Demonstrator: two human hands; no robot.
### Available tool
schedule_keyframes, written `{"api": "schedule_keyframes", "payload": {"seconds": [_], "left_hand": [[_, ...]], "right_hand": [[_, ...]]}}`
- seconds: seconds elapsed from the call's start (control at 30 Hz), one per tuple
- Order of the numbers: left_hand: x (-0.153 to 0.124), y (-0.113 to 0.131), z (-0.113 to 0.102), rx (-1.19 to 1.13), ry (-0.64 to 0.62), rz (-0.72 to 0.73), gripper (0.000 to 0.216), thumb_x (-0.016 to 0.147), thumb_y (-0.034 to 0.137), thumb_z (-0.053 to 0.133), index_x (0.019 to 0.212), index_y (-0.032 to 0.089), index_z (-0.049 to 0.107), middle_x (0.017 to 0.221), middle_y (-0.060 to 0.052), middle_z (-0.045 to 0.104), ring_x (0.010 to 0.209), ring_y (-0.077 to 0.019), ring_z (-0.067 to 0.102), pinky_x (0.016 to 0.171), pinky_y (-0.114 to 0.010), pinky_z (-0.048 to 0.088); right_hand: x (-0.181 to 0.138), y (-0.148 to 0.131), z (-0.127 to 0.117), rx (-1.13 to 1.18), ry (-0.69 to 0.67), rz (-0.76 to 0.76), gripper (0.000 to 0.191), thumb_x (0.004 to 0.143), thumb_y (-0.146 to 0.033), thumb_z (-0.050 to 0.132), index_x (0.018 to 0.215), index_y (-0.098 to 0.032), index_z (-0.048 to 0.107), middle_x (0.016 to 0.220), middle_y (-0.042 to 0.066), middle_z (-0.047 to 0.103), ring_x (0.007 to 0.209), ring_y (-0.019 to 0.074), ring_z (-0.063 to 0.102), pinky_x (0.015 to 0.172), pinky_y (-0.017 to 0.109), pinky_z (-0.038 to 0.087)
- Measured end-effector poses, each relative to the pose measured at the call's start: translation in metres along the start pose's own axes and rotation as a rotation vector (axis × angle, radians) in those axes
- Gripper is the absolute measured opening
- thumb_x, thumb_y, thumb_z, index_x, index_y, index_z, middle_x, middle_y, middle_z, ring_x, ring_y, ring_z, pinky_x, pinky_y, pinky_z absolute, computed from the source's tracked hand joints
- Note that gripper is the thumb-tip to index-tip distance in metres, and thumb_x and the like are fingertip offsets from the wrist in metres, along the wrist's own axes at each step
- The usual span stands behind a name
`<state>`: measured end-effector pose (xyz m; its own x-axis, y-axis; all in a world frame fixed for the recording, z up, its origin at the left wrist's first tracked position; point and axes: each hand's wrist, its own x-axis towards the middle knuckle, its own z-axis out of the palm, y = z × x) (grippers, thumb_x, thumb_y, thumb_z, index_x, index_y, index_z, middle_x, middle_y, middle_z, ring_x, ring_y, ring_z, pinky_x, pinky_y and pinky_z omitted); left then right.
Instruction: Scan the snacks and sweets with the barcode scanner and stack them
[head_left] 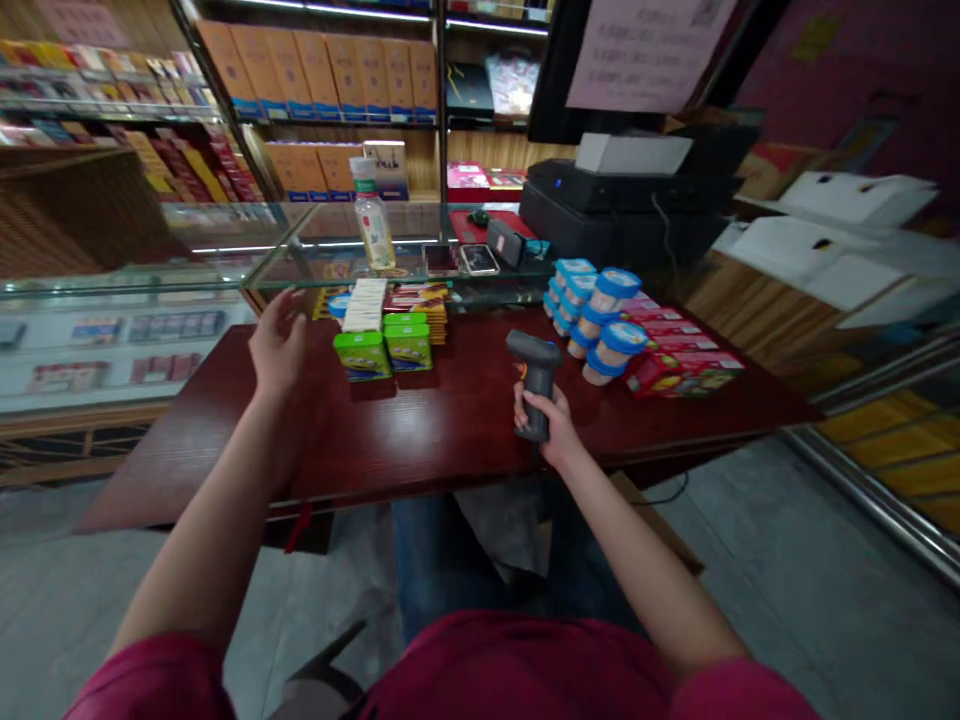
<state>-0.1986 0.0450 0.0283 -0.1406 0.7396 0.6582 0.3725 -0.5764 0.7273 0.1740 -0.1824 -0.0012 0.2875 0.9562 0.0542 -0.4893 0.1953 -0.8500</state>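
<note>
My right hand (551,420) is wrapped round the handle of a dark grey barcode scanner (535,372), held over the front of the dark red wooden table (405,440). Raised above the table's left part, my left hand (277,345) has its fingers apart and holds nothing. Just right of it stand several small green boxes (363,356), with a row of white packets (366,302) and some red and yellow packets (420,300) behind. To the scanner's right are stacked tubs with blue lids (616,345), beside a row of red boxes (675,365).
A glass display counter (300,262) borders the table's far side, bearing a drink bottle (373,220), a phone (480,260) and a small dark speaker-like box (505,243). Black checkout equipment (600,205) stands at back right. Shelves of orange boxes (330,75) rise behind.
</note>
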Motion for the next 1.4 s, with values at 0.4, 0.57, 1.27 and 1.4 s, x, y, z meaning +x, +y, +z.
{"api": "schedule_keyframes", "payload": {"seconds": [0.4,0.57,1.27,1.4], "left_hand": [[-0.133,0.182,0.221,-0.225,-0.494,0.134,0.042,0.092,0.031,0.075,0.131,0.021,0.065,0.128,-0.011,0.074,0.117,-0.0234,0.073,0.106,-0.042,0.06],[-0.176,0.208,0.319,-0.311,-0.579,-0.017,0.073,0.08,0.026,0.089,0.145,0.02,0.056,0.142,-0.017,0.066,0.131,-0.03,0.066,0.116,-0.047,0.051],[-0.155,0.176,0.297,-0.666,-0.543,-0.368,0.051,0.1,0.051,0.066,0.141,0.022,0.059,0.146,-0.012,0.068,0.14,-0.028,0.062,0.117,-0.042,0.051],[-0.136,0.133,0.255,-0.685,-0.538,-0.626,0.041,0.105,0.05,0.058,0.133,0.021,0.063,0.142,-0.012,0.071,0.134,-0.0253,0.067,0.112,-0.041,0.056]], "right_hand": [[-0.071,-0.057,-0.114,0.01,0.115,-0.106,0.051,0.071,-0.028,0.084,0.118,-0.027,0.064,0.083,-0.007,0.065,0.047,0.0062,0.05,0.043,0.022,0.042],[-0.079,-0.073,-0.143,-0.005,0.177,-0.127,0.05,0.07,-0.03,0.083,0.116,-0.026,0.065,0.08,-0.008,0.064,0.046,0.0053,0.047,0.044,0.022,0.041],[-0.039,-0.08,-0.111,-0.073,-0.04,-0.029,0.04,0.073,-0.033,0.085,0.106,-0.024,0.065,0.079,-0.006,0.064,0.045,0.0063,0.047,0.04,0.022,0.04],[0.006,-0.06,-0.078,-0.037,-0.142,0.044,0.043,0.074,-0.043,0.087,0.105,-0.023,0.066,0.077,-0.005,0.064,0.045,0.0065,0.048,0.039,0.022,0.04]]}}
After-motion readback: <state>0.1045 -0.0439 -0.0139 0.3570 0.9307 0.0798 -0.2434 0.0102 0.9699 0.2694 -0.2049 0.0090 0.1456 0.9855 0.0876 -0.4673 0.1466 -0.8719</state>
